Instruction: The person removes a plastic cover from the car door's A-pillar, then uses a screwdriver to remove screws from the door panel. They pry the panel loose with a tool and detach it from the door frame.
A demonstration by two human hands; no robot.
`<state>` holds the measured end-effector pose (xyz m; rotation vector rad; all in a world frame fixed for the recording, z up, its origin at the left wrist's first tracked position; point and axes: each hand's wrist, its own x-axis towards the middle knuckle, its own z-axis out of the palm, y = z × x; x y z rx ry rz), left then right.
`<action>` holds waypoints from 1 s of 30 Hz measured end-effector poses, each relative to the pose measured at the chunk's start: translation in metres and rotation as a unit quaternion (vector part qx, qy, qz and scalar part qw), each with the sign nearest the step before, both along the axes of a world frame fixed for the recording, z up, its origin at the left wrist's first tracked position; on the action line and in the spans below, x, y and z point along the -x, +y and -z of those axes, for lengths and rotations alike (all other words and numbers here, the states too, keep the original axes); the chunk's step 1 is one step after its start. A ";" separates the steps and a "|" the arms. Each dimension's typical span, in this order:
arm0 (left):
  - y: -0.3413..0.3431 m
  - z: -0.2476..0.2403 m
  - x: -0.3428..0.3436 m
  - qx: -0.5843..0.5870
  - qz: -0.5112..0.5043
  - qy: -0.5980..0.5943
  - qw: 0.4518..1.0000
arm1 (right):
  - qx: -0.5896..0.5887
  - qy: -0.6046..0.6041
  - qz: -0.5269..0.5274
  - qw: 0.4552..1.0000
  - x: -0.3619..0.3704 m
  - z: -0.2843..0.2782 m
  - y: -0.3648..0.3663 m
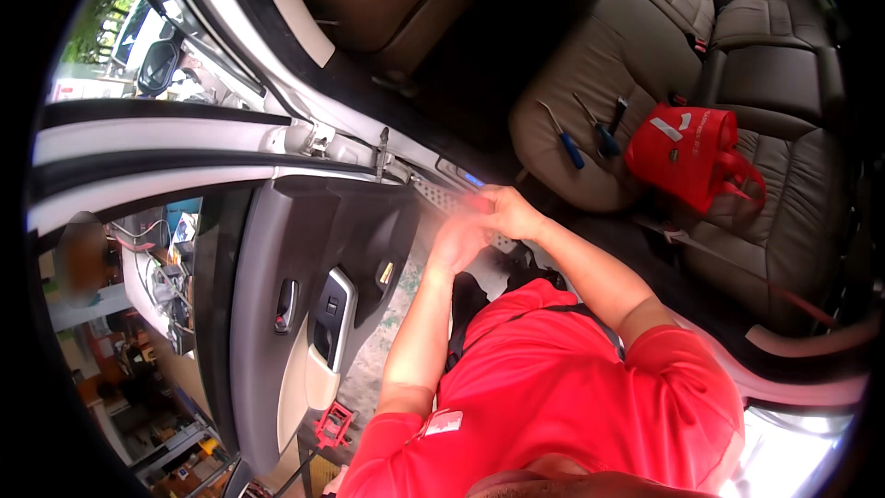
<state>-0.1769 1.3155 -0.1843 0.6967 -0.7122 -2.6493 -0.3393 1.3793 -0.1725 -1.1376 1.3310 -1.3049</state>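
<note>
Beige rear car seats point(636, 65) are lying beyond the hands, with blue-handled screwdrivers point(572, 148) and a red bag point(691, 152) resting on them. Both hands are meeting over the metal sill plate point(442, 198): left hand point(458, 242) and right hand point(507, 212) are touching, fingers blurred, their grasp unclear. Left of them, an open door panel point(304, 304) is hanging.

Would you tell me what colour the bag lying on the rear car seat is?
The bag is red with light patches, seen in the head view.
</note>
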 end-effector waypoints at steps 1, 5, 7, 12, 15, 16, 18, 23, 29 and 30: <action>-0.001 0.006 -0.003 -0.023 -0.002 0.013 1.000 | 0.005 -0.002 -0.003 1.000 0.002 0.002 0.002; -0.004 0.025 -0.003 -0.050 0.037 0.001 0.998 | -0.009 0.023 0.043 0.999 0.008 0.026 0.006; -0.008 0.030 0.000 -0.071 0.056 -0.035 0.995 | -0.040 0.060 0.093 0.993 0.014 0.033 0.007; 0.006 0.024 -0.025 0.119 0.114 -0.270 0.949 | -0.103 0.132 0.356 0.919 0.083 0.074 0.014; 0.010 0.043 -0.083 0.162 0.127 -0.398 0.894 | -0.213 0.271 0.528 0.776 0.167 0.135 0.040; 0.013 0.050 -0.108 0.131 0.106 -0.427 0.888 | -0.252 0.301 0.515 0.762 0.188 0.152 0.052; 0.026 0.063 -0.166 0.064 0.036 -0.477 0.876 | -0.373 0.316 0.489 0.723 0.206 0.156 0.060; 0.068 0.071 -0.275 0.039 -0.014 -0.607 0.794 | -0.391 0.310 0.431 0.752 0.221 0.180 0.071; 0.107 0.082 -0.341 0.097 -0.012 -0.646 0.757 | -0.338 0.321 0.478 0.745 0.221 0.167 0.069; 0.109 0.084 -0.349 0.099 -0.021 -0.642 0.760 | -0.325 0.315 0.493 0.743 0.217 0.161 0.070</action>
